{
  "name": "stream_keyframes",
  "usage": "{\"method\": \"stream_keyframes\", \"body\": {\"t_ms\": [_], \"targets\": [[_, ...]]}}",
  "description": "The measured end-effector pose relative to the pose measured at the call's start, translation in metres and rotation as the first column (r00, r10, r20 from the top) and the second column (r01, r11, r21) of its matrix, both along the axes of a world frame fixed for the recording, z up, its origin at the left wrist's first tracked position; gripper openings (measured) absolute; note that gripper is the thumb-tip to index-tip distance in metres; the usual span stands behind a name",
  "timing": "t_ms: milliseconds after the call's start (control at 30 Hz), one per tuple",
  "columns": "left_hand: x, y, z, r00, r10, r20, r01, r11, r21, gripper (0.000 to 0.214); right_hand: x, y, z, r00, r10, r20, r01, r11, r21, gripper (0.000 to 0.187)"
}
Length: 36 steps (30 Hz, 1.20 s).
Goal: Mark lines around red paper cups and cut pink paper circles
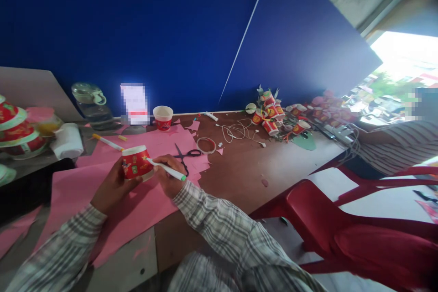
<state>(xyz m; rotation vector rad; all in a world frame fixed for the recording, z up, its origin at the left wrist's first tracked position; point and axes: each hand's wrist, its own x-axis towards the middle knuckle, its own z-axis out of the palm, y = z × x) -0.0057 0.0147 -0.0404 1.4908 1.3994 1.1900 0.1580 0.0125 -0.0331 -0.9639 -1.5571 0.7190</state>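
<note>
My left hand (111, 187) is wrapped round a red paper cup (137, 164) with yellow and green print, holding it above pink paper (150, 210). Between the fingers of my right hand (171, 178) is a white marker (169, 169) with a green end. Its tip points at the cup's printed side and seems to touch it. Just behind the cup lies another white marker (111, 143) with yellow-orange ends. Black scissors (185, 157) rest open on the paper's right side, beyond my right hand.
A second red cup (163, 119) stands near the blue wall, beside a lit screen (134, 104) and a water bottle (92, 107). Stacked cups (20, 132) are at left. White cables (236, 132) and a cup pile (270, 114) lie farther right. A red chair (318, 210) adjoins the table.
</note>
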Motion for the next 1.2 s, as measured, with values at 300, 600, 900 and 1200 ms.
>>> {"method": "stream_keyframes", "body": {"t_ms": [300,600,900,1200], "targets": [[-0.003,0.001,-0.003,1.0,-0.001,-0.005,0.001,1.0,-0.008,0.07,0.002,-0.002,0.002,0.999,0.033,0.018,-0.033,0.999,-0.014,0.02],[-0.002,-0.001,-0.002,1.0,-0.007,0.02,0.008,1.0,-0.017,0.069,0.0,-0.004,-0.004,0.997,0.062,0.049,-0.067,0.993,0.096,0.023],[0.002,-0.001,0.002,0.997,0.006,0.073,-0.005,1.0,-0.006,0.071,-0.001,0.005,-0.013,0.996,0.005,-0.092,-0.002,0.999,0.033,0.03],[-0.002,0.003,-0.004,0.983,0.069,0.168,-0.064,0.997,-0.033,0.079,-0.003,0.002,-0.011,0.996,0.046,-0.075,-0.041,0.997,0.069,0.028]]}}
